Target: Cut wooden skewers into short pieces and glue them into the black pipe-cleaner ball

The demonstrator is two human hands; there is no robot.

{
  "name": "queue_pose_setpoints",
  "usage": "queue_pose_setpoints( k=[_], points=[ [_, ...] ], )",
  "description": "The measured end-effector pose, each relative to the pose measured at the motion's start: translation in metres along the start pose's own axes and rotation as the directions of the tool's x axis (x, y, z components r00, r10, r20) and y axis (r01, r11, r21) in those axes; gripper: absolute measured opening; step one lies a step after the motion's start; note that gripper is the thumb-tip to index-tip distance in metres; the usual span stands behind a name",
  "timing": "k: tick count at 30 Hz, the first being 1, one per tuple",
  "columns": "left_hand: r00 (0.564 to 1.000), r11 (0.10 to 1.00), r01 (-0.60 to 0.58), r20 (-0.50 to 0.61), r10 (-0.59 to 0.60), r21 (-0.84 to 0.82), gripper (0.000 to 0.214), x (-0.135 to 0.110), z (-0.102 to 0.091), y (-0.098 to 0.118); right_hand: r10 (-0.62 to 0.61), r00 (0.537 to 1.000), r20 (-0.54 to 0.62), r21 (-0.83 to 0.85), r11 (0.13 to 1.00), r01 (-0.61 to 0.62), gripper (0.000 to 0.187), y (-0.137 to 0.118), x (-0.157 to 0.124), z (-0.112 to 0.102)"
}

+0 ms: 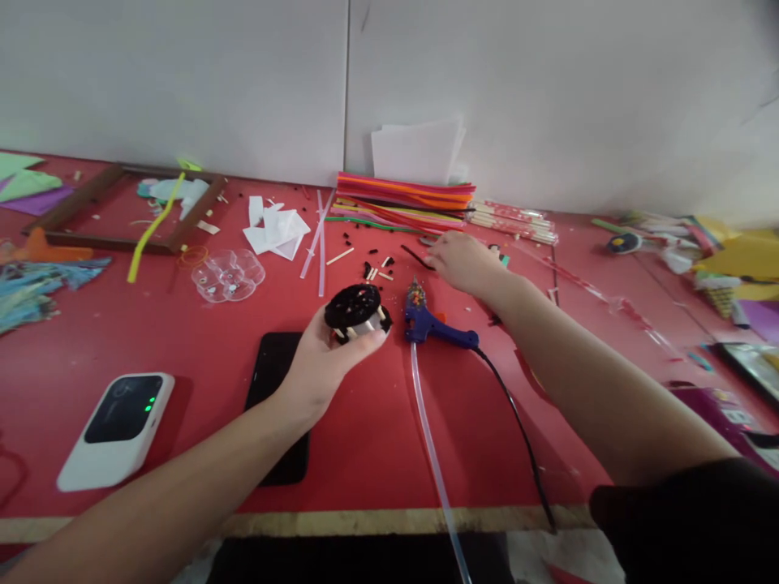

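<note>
**Red top, bright scraps**

The flat red table top (426, 438) bears a blue plastic glue gun (435, 327), a black perforated round disc (354, 305), a white oblong device (73, 466) with green lights, and a stack of orange, pink, yellow and green sheets (405, 199).

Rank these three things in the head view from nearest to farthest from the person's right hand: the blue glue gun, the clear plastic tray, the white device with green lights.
1. Blue glue gun: just below the right hand, on the person's side of it.
2. Clear plastic tray: well off to the left, mid-table.
3. White device: far left, near the table's front edge.
</note>
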State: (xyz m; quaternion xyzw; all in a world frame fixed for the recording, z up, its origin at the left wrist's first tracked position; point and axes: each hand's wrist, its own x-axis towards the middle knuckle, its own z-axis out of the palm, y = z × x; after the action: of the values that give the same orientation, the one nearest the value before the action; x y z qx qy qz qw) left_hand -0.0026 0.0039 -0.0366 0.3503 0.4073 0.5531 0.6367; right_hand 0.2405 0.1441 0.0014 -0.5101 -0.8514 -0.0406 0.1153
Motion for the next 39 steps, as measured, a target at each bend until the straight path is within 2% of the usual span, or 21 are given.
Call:
queue_pose_setpoints(
  k=[3, 4, 5, 7, 8, 9, 11, 13, 18, 21, 26, 28, 32, 35, 36, 39],
  points=[
    [0.998, 0.999, -0.036, 0.048, 0.037, -0.021, 0.048, -0.002, 0.002, 0.001, 0.076, 0.986, -0.149, 0.056, 0.996, -0.068, 0.03, -0.033, -0.02, -0.011],
    [0.997, 0.998, -0.046, 0.059, 0.048, -0.038, 0.048, -0.003, 0.002, 0.001, 0.126, 0.967, -0.22, 0.203, 0.976, -0.081, 0.028, -0.046, -0.032, -0.017],
    [0.996, 0.997, -0.046, 0.073, 0.051, -0.063, 0.047, -0.003, 0.003, 0.002, 0.151, 0.96, -0.235, 0.351, 0.934, -0.061, 0.025, -0.059, -0.044, -0.023],
    [0.994, 0.992, -0.015, 0.106, 0.028, -0.122, 0.044, -0.004, 0.004, 0.003, 0.173, 0.965, -0.197, 0.608, 0.794, -0.018, 0.023, -0.084, -0.07, -0.03],
    [0.993, 0.99, 0.012, 0.121, 0.005, -0.139, 0.044, -0.005, 0.004, 0.003, 0.124, 0.977, -0.176, 0.67, 0.742, 0.026, 0.02, -0.094, -0.081, -0.032],
    [0.991, 0.989, 0.036, 0.131, -0.017, -0.143, 0.044, -0.006, 0.005, 0.003, 0.081, 0.974, -0.21, 0.692, 0.717, 0.089, 0.017, -0.102, -0.09, -0.032],
    [0.988, 0.991, 0.066, 0.144, -0.049, -0.116, 0.044, -0.007, 0.005, 0.003, 0.043, 0.961, -0.273, 0.673, 0.723, 0.159, 0.015, -0.113, -0.103, -0.03],
    [0.988, 0.995, 0.063, 0.147, -0.052, -0.076, 0.045, -0.008, 0.005, 0.002, 0.043, 0.95, -0.309, 0.632, 0.756, 0.172, 0.013, -0.117, -0.109, -0.025],
    [0.989, 0.999, 0.045, 0.145, -0.042, -0.02, 0.047, -0.009, 0.006, 0.004, 0.011, 0.967, -0.253, 0.616, 0.773, 0.153, 0.009, -0.114, -0.111, -0.014],
    [0.978, 0.994, 0.107, 0.183, -0.103, -0.014, 0.046, -0.009, 0.007, 0.006, -0.007, 0.964, -0.264, 0.623, 0.762, 0.176, 0.011, -0.111, -0.114, -0.01],
    [0.958, 0.978, 0.204, 0.214, -0.19, -0.047, 0.031, -0.01, 0.006, 0.01, 0.04, 0.952, -0.303, 0.608, 0.778, 0.161, 0.013, -0.109, -0.117, -0.009],
    [0.96, 0.981, 0.191, 0.217, -0.178, -0.036, 0.031, -0.01, 0.006, 0.009, 0.034, 0.951, -0.307, 0.603, 0.78, 0.167, 0.014, -0.108, -0.117, -0.009],
    [0.958, 0.994, 0.103, 0.267, -0.108, 0.035, 0.046, -0.01, 0.007, 0.007, -0.01, 0.951, -0.31, 0.606, 0.769, 0.206, 0.013, -0.109, -0.118, -0.008],
    [0.947, 0.996, 0.058, 0.313, -0.075, 0.062, 0.042, -0.008, 0.006, 0.008, -0.033, 0.931, -0.363, 0.571, 0.782, 0.25, 0.006, -0.113, -0.121, -0.005],
    [0.946, 0.997, 0.056, 0.314, -0.073, 0.061, 0.041, -0.008, 0.006, 0.008, -0.029, 0.918, -0.395, 0.549, 0.794, 0.261, 0.009, -0.115, -0.122, -0.004],
    [0.958, 0.997, 0.054, 0.281, -0.065, 0.048, 0.046, -0.007, 0.006, 0.01, 0.026, 0.868, -0.496, 0.511, 0.817, 0.267, 0.034, -0.12, -0.125, -0.002]
  ],
)
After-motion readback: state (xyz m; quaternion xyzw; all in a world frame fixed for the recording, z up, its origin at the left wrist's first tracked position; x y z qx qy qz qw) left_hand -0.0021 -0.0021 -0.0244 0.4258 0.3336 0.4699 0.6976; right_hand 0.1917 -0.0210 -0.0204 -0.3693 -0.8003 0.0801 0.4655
